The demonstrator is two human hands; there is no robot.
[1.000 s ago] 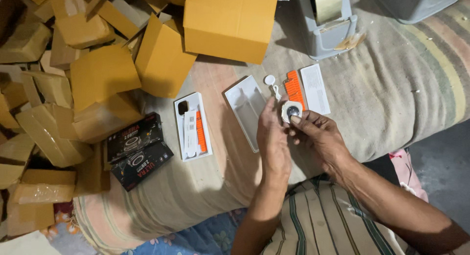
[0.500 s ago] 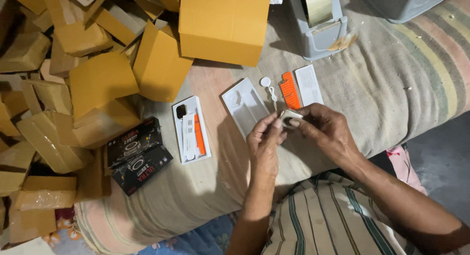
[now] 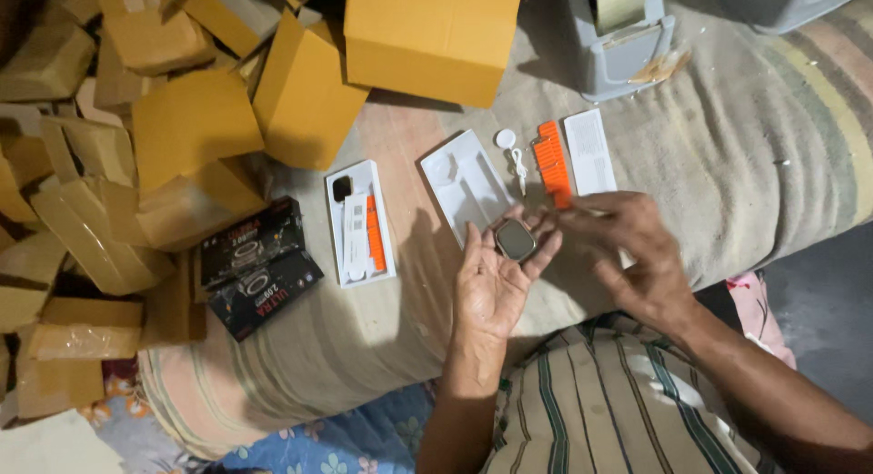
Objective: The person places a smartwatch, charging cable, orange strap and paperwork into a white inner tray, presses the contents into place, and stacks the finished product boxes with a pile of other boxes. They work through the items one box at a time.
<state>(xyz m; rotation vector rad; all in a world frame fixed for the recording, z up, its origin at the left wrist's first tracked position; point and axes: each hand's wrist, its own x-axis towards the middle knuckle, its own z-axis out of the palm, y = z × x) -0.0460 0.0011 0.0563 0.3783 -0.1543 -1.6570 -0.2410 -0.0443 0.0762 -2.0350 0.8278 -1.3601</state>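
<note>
Since the watch body (image 3: 516, 240) needs to face up for a look, the left hand (image 3: 496, 287) is turned palm up with it resting on the fingers, loosely cupped rather than clenched. The right hand (image 3: 630, 256) sits just beside it, palm down, fingertips pointing at the watch; can't tell if it's pinching anything.

Right behind the hands there's an empty white tray (image 3: 466, 183), probably the one the watch belongs to, lying flat within easy reach. Next to it go a small white charger puck with its cable (image 3: 512, 151), an orange strap (image 3: 552, 164) and a white leaflet (image 3: 590, 152), all laid out side by side like unpacked contents. So one of each there.

Further left is a second white tray (image 3: 360, 223), still loaded with a watch, an orange strap and a white piece. Two dark printed boxes (image 3: 256, 265) lie beside that. Everything's on a striped cushion (image 3: 746, 165). A grey tape dispenser (image 3: 621, 33) stands at the back, and a big heap of plain cardboard cartons (image 3: 182, 119), too many to count, fills the left.
</note>
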